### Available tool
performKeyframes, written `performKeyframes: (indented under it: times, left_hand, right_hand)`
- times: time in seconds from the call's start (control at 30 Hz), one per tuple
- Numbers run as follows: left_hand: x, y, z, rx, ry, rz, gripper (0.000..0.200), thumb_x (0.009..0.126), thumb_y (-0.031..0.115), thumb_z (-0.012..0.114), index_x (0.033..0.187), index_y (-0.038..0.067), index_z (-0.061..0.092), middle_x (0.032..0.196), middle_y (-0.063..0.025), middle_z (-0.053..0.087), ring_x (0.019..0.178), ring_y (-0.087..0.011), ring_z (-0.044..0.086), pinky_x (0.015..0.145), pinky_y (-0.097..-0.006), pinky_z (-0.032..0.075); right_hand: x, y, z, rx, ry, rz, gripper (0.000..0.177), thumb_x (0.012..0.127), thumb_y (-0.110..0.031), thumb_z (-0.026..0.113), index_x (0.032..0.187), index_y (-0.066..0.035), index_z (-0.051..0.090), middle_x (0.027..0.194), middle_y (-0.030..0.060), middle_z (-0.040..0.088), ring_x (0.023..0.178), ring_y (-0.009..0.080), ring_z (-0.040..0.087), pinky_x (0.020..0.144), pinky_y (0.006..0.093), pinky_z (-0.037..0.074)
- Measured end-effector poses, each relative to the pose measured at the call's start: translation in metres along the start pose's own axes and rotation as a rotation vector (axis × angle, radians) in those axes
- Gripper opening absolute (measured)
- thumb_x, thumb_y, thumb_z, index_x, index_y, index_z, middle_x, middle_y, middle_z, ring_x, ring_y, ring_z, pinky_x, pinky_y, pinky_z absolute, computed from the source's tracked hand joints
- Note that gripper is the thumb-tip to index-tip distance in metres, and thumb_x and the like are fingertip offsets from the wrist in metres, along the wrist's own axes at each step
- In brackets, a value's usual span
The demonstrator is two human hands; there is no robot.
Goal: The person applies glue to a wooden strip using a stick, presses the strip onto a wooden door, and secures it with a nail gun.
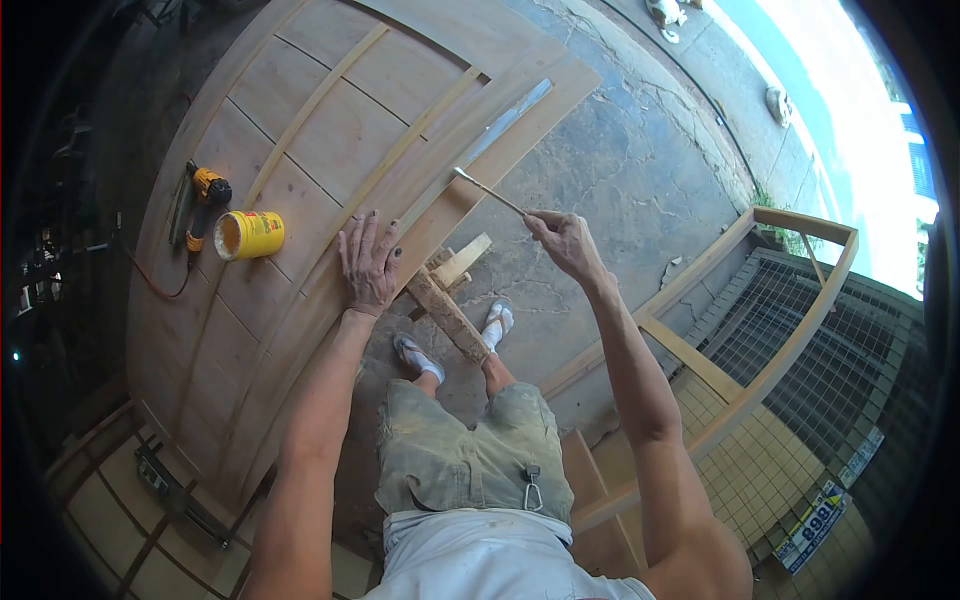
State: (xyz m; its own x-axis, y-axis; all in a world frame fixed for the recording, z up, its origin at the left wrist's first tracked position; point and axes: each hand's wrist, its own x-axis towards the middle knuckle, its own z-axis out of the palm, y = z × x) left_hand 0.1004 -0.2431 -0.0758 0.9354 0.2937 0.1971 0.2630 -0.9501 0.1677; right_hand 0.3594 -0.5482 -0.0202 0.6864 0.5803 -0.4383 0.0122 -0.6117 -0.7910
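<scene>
My left hand (370, 262) lies flat with its fingers spread on the edge of a large wooden panel (235, 345). Between the thumb and fingers of my right hand (563, 240) is a thin stick (495, 194) with a pale tip. That tip is over the panel's edge strip, near the lower end of a whitish-grey strip (510, 115). On the panel, left of my left hand, stands an open yellow tub (250, 235). An orange and black power tool (208, 190) lies beside the tub.
A wooden trestle (450, 310) stands under the panel, near my feet. At the right is a wooden frame (800, 350) by wire mesh (780, 320). A blue and white plate (812, 527) lies at the lower right. A cord (160, 290) trails at the left.
</scene>
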Motion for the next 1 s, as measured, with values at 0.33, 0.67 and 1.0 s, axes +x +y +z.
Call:
performKeyframes:
  times: [0.33,0.67,1.0]
  left_hand:
    - [-0.004,-0.001,0.003,-0.107,0.077,-0.044,0.04,0.107,0.029,0.061,0.144,0.012,0.06,0.168,-0.0128,0.052,0.161,-0.0366,0.041,0.133,-0.066,0.023]
    - [-0.008,0.02,0.006,-0.192,0.179,-0.14,0.033,0.102,0.014,0.072,0.134,0.013,0.063,0.151,-0.0072,0.066,0.151,-0.0301,0.054,0.132,-0.0648,0.03]
    - [-0.017,0.033,0.011,-0.217,0.237,-0.187,0.022,0.108,0.013,0.066,0.13,0.011,0.066,0.144,-0.0054,0.072,0.145,-0.0318,0.062,0.123,-0.0599,0.047]
  right_hand:
    - [-0.015,0.013,0.092,0.319,0.234,-0.011,0.048,0.106,-0.033,0.076,0.142,-0.003,0.074,0.113,0.0132,0.083,0.103,0.0179,0.075,0.094,0.0335,0.058]
    - [-0.034,-0.028,0.005,0.081,0.291,0.041,0.041,0.113,-0.039,0.063,0.132,-0.005,0.079,0.086,0.0076,0.08,0.071,0.0153,0.068,0.069,0.0378,0.055]
    - [0.034,-0.055,-0.045,-0.383,0.29,-0.023,0.037,0.111,-0.036,0.058,0.126,-0.011,0.081,0.1,0.0278,0.078,0.096,0.05,0.075,0.085,0.0535,0.057]
